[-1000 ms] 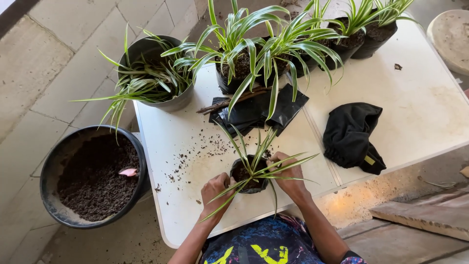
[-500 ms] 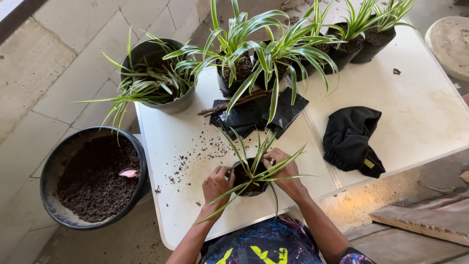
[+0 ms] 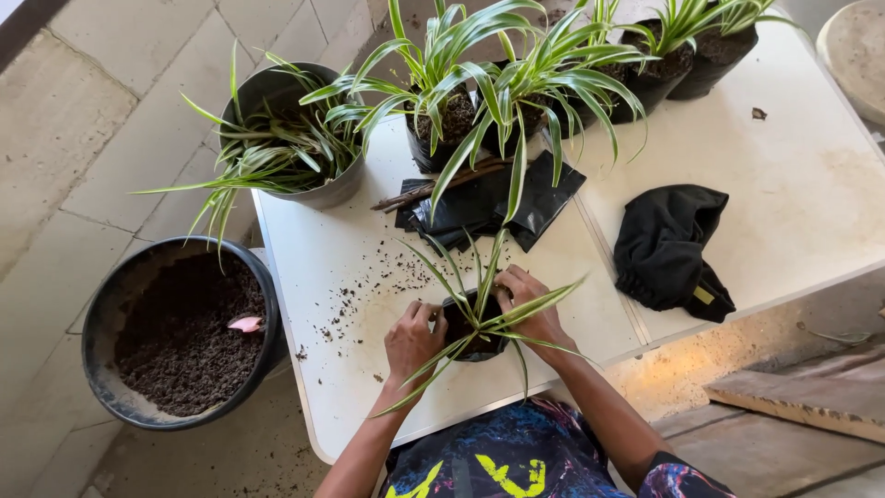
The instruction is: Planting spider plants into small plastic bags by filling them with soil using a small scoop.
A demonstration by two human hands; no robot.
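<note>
Two hands: both stayed cupped round the small black plastic grow bag [image 3: 470,334] of striped green seedling.
Left hand [image 3: 411,339]: gripping its side, barely shifted.
Right hand [image 3: 528,309]: fingers curled over rim.

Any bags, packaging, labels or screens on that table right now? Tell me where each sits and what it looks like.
Flat black plastic bags: mid-table, behind the small pot, crumpled stack, glossy.
Black fabric pouch: right of the table seam, bunched up.
Small yellow tag: on the pouch's lower corner, rectangular.
Small black grow bag: near the front edge, between left hand and right hand, holding a striped plant.
No screens or signs.
</note>
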